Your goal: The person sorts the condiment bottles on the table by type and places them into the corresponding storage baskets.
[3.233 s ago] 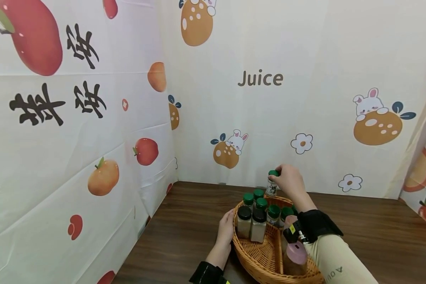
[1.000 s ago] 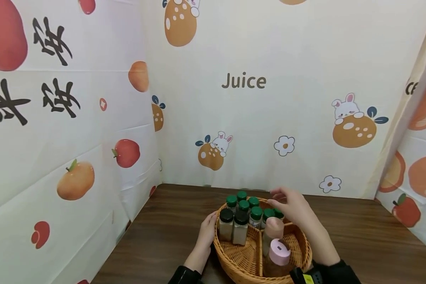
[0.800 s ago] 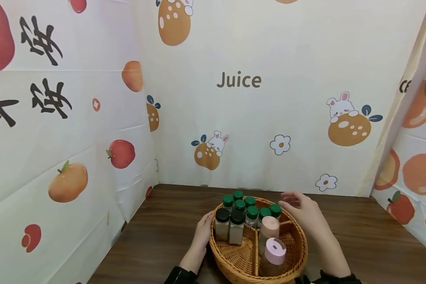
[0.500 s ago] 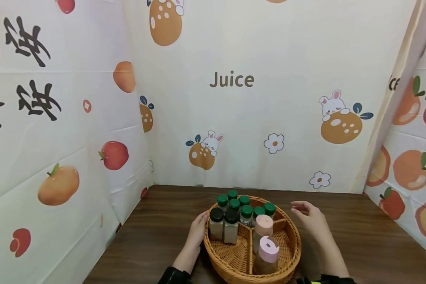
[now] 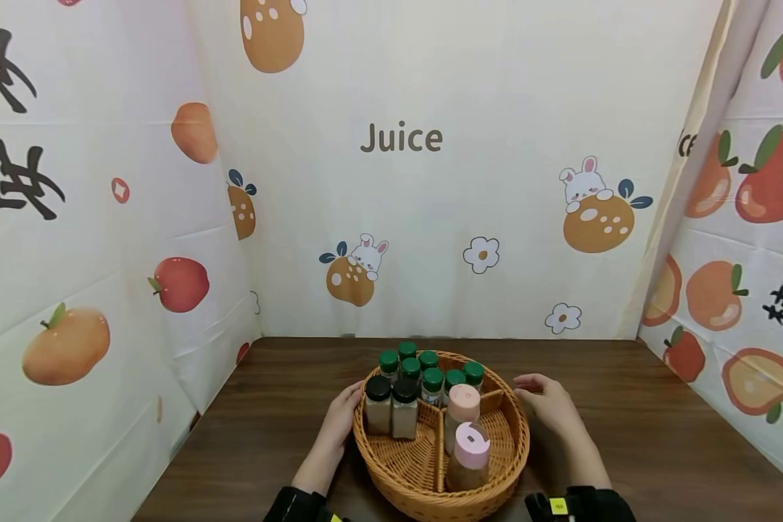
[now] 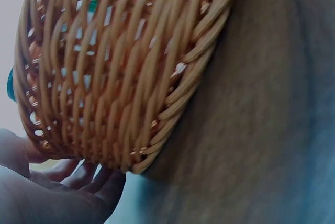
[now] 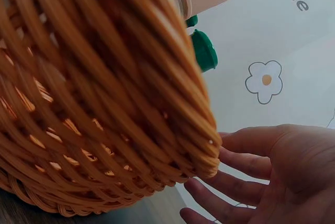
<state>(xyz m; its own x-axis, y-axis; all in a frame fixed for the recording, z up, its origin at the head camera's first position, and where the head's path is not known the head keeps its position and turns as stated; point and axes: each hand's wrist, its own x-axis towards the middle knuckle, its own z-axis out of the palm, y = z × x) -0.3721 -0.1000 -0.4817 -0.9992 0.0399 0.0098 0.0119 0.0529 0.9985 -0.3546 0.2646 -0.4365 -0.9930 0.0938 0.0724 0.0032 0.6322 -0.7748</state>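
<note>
On the table stands a round wicker basket (image 5: pixel 398 464) with dividers. Several small jars with green caps (image 5: pixel 432 380) crowd its back part. In front of them are two square-sided bottles with black caps (image 5: pixel 404 419). On the divider's right side stand a jar with a peach cap (image 5: pixel 464 406) and one with a lilac cap (image 5: pixel 472 449). My left hand (image 5: pixel 339 424) rests against the basket's left outer wall, fingers extended. At the right side, my right hand (image 5: pixel 551 409) has relaxed fingers, its thumb close to or touching the wall in the right wrist view.
Dark wooden table (image 5: pixel 659 435) surrounds the basket. Behind it hangs a cream cloth (image 5: pixel 417 196) printed with "Juice", rabbits and flowers. Fruit-printed cloths enclose the left side (image 5: pixel 91 254) and right side (image 5: pixel 757 290).
Earlier my right hand held a green-capped jar over the basket's back edge; that hand has let go and moved down to the basket's right side. My left hand stays beside the basket. The view turned right.
</note>
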